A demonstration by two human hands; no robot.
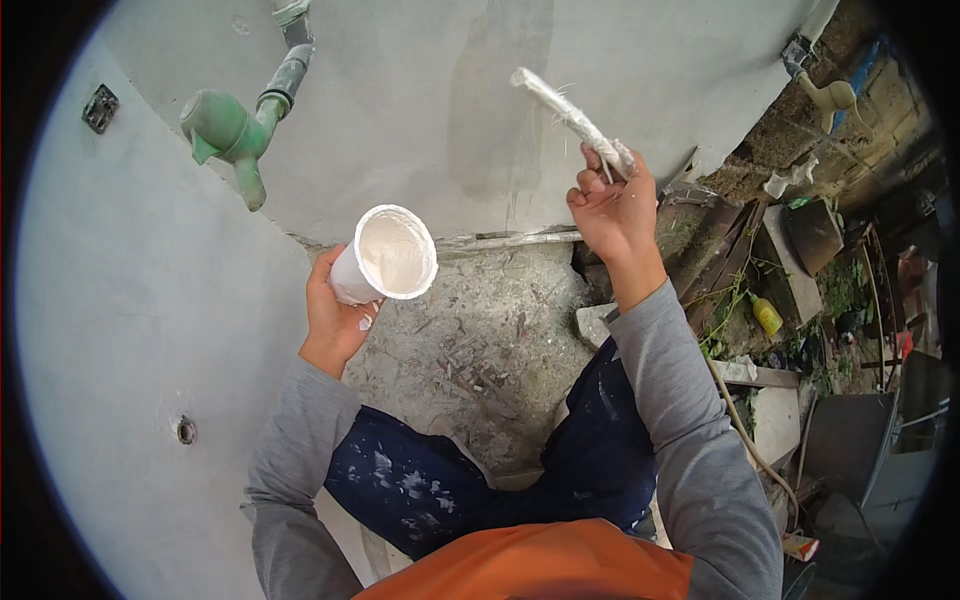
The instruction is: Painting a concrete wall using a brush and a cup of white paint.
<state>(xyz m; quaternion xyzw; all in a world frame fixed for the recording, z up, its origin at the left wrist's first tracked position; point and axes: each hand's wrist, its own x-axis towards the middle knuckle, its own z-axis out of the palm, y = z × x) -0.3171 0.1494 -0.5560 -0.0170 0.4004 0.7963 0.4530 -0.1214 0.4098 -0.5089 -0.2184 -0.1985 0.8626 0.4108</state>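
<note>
My left hand (330, 322) is wrapped round a white cup (349, 278) on its near left side and holds it tilted, so its mouth shows. Inside the cup is a smooth white paste (394, 254), with some smeared up the inner wall. Bits of white stick to my left palm and fingers. Raised to the right, my right hand (620, 215) grips a white-coated stick (566, 112) by its lower end between thumb and fingers. Loose fibres poke out of the stick, which points up and left, seemingly apart from the grey wall (400, 120) beyond it.
A green capped pipe fitting (225, 130) juts from the wall at upper left. A small pipe opening (186, 430) sits in the left wall. Debris covers the concrete floor (480, 350). Boards, a yellow bottle (766, 314) and a hose (745, 425) lie at right.
</note>
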